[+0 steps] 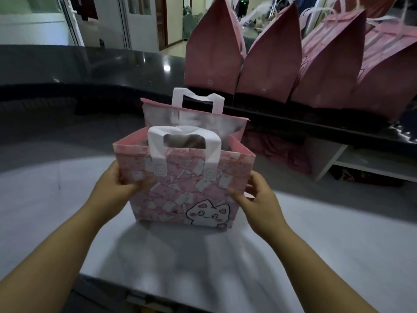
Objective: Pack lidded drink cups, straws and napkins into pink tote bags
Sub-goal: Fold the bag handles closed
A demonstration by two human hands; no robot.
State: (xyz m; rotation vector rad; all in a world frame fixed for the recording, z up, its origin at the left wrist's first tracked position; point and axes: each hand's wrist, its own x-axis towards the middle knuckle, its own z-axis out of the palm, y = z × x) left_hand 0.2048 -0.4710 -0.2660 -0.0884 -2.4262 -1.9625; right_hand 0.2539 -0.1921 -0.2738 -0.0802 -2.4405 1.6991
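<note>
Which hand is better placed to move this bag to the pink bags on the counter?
Likely the right hand: it holds the right side of the tote bag, nearest that row of pink bags. The left hand holds the far side.

Dark glossy counter (112,64); white doors (138,21)

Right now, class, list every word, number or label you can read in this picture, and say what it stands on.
Nothing legible.
Bag: tiny mark beside the cat, too blurred to read.
Handle stamps: embossed, no letters readable.
Back bags: round marks too small.
</note>
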